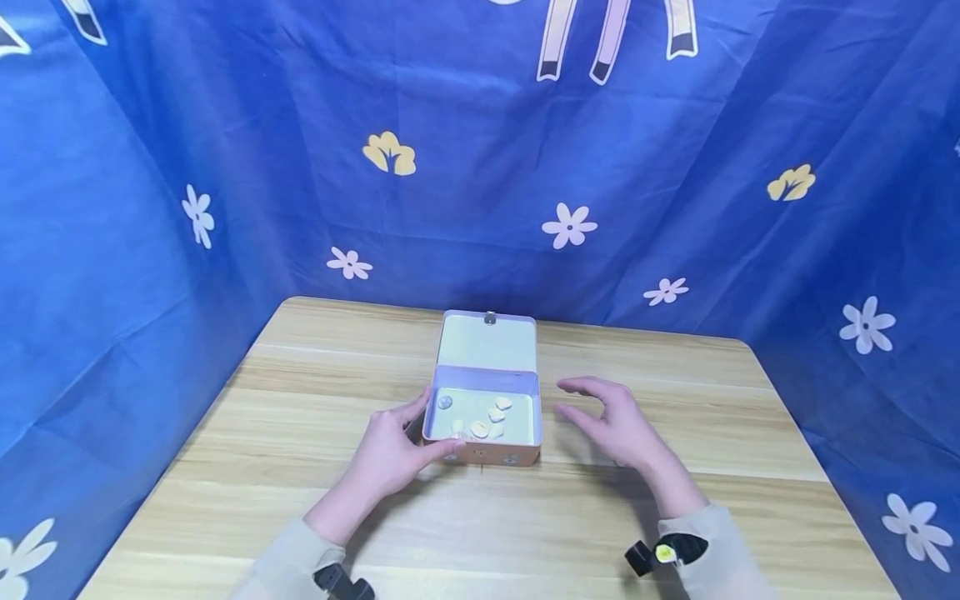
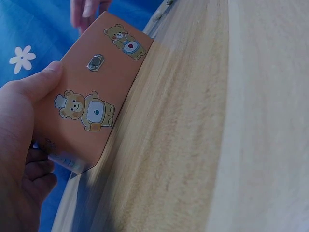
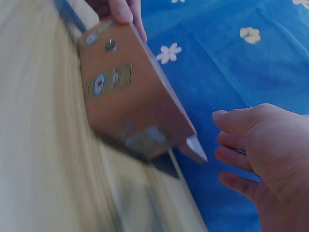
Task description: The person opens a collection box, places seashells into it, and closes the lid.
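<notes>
An orange tin box [image 2: 79, 79] with bear pictures stands on the table, its hinged lid [image 1: 489, 342] raised at the back. Inside lie several small whitish pieces [image 1: 479, 429], perhaps shells, and a round greyish piece [image 1: 445, 402] at the back left. My left hand [image 1: 392, 451] grips the box's left end, thumb on the front wall and fingers at the side. To the right of the box and apart from it, my right hand [image 1: 621, 423] hovers with thumb and fingers spread and nothing between them. The right wrist view is partly blurred.
The wood-grain table [image 1: 300, 400] extends around the box. Blue cloth [image 1: 465, 217] with flowers hangs behind it and at both sides. A small pale thing [image 1: 621, 463] shows at the right hand's lower edge, too small to identify.
</notes>
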### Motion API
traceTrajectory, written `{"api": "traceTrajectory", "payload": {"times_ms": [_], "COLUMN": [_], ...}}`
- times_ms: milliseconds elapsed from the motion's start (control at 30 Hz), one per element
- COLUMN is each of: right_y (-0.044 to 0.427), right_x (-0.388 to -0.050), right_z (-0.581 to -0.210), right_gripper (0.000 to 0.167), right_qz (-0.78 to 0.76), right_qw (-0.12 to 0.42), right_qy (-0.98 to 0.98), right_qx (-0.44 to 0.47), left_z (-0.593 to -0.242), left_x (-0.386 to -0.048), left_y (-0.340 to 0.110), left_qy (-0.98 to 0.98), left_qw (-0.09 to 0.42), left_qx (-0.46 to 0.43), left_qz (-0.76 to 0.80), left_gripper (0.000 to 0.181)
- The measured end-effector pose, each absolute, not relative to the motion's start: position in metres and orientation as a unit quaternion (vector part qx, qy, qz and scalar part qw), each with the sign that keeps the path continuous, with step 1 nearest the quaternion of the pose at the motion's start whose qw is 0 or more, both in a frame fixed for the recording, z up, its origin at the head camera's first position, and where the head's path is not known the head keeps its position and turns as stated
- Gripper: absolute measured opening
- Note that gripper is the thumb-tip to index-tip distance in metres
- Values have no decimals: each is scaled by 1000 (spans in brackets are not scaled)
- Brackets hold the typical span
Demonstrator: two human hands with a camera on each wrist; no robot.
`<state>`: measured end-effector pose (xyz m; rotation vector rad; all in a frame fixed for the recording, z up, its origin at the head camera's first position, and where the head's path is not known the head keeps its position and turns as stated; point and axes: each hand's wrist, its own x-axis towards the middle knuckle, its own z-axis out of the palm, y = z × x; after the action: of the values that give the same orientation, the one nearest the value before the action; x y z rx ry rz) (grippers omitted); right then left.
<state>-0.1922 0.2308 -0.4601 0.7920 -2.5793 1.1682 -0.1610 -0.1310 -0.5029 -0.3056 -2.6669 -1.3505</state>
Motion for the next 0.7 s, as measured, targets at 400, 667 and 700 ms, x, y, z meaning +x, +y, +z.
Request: {"api": "traceTrajectory", "payload": {"times_ms": [400,667,700], "right_y": [283,303,304], "right_x": [-172,-169,-169], "right_z": [-492,-512,-514], "right_gripper": [39,44,43], "right_qz": [323,306,304], "right_qw": [102,113,116], "right_qy": [-914,-922,-922], "right_qx": [223,209,210], "left_z": [-502,-501,-501], "left_x": [-161,-161,-161], "left_y": [-131,-131,-131], "left_qy": [-884,-884,-884], "left_qw": [66,61,61], "left_qx": [-103,-94,-95], "left_qz": [-451,-454,-454], "left_gripper": [108,106,106]}}
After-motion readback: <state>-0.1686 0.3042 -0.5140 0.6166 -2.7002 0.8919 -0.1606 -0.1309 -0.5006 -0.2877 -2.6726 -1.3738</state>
